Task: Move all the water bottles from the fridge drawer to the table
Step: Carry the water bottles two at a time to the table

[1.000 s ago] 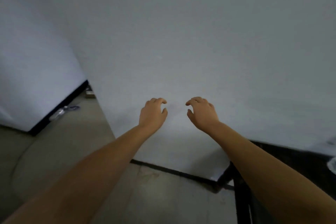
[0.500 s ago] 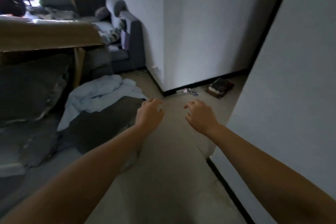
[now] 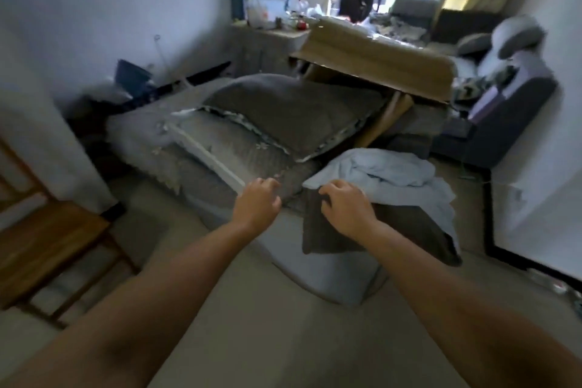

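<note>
Both my arms reach forward at mid-frame. My left hand hangs in the air with loosely curled fingers and holds nothing. My right hand is beside it, a short gap apart, fingers also loosely curled and empty. No water bottle, fridge or fridge drawer shows in this view. A wooden table stands at the left edge, below and left of my left arm.
A low pile of grey cushions and a pale blue blanket lies on the floor ahead. A cardboard sheet leans over it. A dark sofa sits at the right, white walls on both sides, bare floor near me.
The view has swung left from a blank white wall, past a corridor corner, to the cluttered room. Both hands keep the same raised, loosely curled pose, still empty.
</note>
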